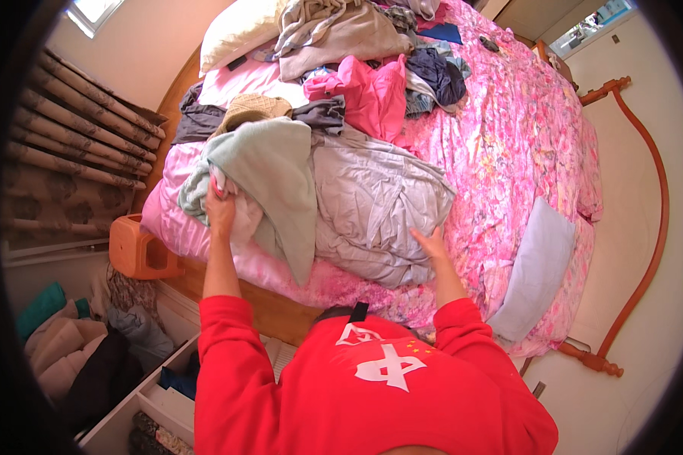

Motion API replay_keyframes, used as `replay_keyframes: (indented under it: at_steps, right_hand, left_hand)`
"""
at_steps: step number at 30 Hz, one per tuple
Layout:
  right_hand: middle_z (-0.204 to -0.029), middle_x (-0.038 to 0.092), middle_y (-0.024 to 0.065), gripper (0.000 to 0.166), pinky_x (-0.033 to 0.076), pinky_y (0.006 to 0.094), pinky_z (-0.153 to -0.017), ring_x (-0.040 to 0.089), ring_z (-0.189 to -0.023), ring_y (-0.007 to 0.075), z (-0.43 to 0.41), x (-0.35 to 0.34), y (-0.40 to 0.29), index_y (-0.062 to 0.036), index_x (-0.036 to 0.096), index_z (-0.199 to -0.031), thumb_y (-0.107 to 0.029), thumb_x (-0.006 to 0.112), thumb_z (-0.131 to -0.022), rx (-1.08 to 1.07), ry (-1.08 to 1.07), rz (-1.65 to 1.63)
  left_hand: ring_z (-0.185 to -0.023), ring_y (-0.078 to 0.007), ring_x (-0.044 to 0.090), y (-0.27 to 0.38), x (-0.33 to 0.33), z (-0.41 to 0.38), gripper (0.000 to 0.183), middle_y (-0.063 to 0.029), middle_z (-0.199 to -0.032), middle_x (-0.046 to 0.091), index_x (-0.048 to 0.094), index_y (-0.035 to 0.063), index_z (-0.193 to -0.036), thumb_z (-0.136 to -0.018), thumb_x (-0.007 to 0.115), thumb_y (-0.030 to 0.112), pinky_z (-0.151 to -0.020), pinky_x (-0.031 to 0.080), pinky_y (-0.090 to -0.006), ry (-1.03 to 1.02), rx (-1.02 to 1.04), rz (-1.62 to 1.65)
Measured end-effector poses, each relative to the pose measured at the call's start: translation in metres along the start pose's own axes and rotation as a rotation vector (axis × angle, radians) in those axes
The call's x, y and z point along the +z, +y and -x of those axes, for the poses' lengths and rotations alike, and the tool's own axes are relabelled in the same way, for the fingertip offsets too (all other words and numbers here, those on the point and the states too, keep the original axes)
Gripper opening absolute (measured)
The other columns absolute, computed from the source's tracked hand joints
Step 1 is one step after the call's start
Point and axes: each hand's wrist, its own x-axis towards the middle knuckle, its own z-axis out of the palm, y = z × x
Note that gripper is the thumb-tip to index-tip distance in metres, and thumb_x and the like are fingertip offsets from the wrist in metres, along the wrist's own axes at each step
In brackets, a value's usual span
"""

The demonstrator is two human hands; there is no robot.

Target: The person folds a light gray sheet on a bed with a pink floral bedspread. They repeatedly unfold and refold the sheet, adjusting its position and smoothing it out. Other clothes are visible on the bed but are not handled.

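Observation:
My left hand is at the left side of the bed, its fingers closed on a bunched pink and white cloth beside a pale green towel-like cloth. Right of the green cloth lies a wrinkled light grey garment, spread on the bed. My right hand rests at the garment's lower right edge, thumb and fingers apart; whether it pinches any fabric is unclear. A tan knitted item and a dark grey cloth lie just beyond the green cloth, with a bright pink garment further back.
Pillows and heaped clothes cover the far end of the bed. A folded pale blue cloth lies on the floral bedding at right. An orange plastic stool stands left, near an open compartment and piled clothes. A wooden bed frame curves at right.

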Motion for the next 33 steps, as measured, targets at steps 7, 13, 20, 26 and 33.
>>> replay_keyframes:
  at_steps: [7, 13, 20, 26, 33]
  right_hand:
    - [-0.104, 0.056, 0.0148, 0.058, 0.042, 0.0331, -0.082, 0.054, -0.096, 0.025, 0.028, 0.006, -0.05, 0.0051, 0.049, -0.11, -0.013, 0.072, -0.06, -0.031, -0.029, -0.506]
    - [-0.107, 0.053, 0.0134, 0.056, 0.041, 0.0321, -0.086, 0.052, -0.097, 0.0225, 0.144, -0.086, -0.1, 0.0053, 0.043, -0.115, 0.003, 0.063, -0.062, -0.201, -0.119, -0.799]
    - [-0.099, 0.056, 0.0146, 0.058, 0.042, 0.0303, -0.082, 0.054, -0.09, 0.0224, 0.217, -0.195, -0.119, 0.0069, 0.044, -0.113, 0.0, 0.062, -0.058, -0.225, 0.271, -0.647]
    - [-0.112, 0.049, 0.0163, 0.053, 0.035, 0.0316, -0.091, 0.048, -0.1, 0.0241, 0.241, -0.283, -0.102, 0.0082, 0.045, -0.113, -0.003, 0.062, -0.064, -0.451, 0.67, -0.732]
    - [-0.104, 0.053, 0.0166, 0.051, 0.04, 0.0336, -0.084, 0.052, -0.091, 0.0264, 0.244, -0.397, -0.033, 0.0085, 0.047, -0.11, -0.01, 0.064, -0.066, -0.341, 1.054, -0.805]
  left_hand:
    - [-0.097, -0.0249, 0.054, -0.017, 0.027, 0.043, 0.05, -0.0153, -0.104, 0.057, 0.045, 0.0062, -0.116, -0.069, 0.061, 0.007, -0.081, 0.041, -0.0315, -0.015, -0.139, 0.118]
    - [-0.095, -0.0276, 0.055, -0.006, 0.009, 0.032, 0.049, -0.0169, -0.103, 0.057, 0.044, 0.0075, -0.118, -0.071, 0.058, 0.012, -0.081, 0.041, -0.0328, 0.027, -0.101, -0.007]
    - [-0.096, -0.0315, 0.054, 0.0, -0.002, 0.033, 0.05, -0.0182, -0.1, 0.057, 0.044, 0.0092, -0.117, -0.071, 0.061, 0.017, -0.08, 0.041, -0.0356, 0.152, -0.018, -0.047]
    - [-0.097, -0.0338, 0.053, -0.01, 0.002, 0.051, 0.049, -0.0194, -0.102, 0.056, 0.044, 0.0077, -0.117, -0.071, 0.06, 0.012, -0.081, 0.041, -0.0366, 0.065, -0.001, -0.085]
    - [-0.107, -0.0355, 0.045, -0.029, 0.035, 0.081, 0.057, -0.0231, -0.115, 0.047, 0.037, 0.0031, -0.122, -0.071, 0.061, 0.012, -0.088, 0.037, -0.0373, 0.029, 0.073, -0.135]
